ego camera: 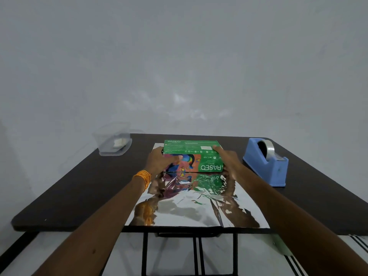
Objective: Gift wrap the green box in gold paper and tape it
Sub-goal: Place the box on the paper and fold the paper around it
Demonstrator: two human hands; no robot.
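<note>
You are holding the green box [192, 156] by its two short ends, over the far end of the gold paper [191, 212], near the far edge of the table [79, 186]. Whether it is resting on the sheet or just lifting off it cannot be told.

Your left hand [161, 159] is curling round the left end with the thumb lying on the near face. Your right hand [229, 159] is gripping the right end, one finger reaching over the top corner.

The box is looking like thin printed card, so it is likely to be light and fairly stiff, but it may dent under a hard squeeze. Holding it by the ends suits it. The paper is mirroring the box and your arms and is already creasing, so it is probably slick and quick to wrinkle or tear.

The near face is reading "PASEO" upside down, with "Smart" beside it. "PASEO" is showing again on the top, and the finer print is too small to read.

The blue tape dispenser [265, 162] is waiting towards the far right corner.
</note>
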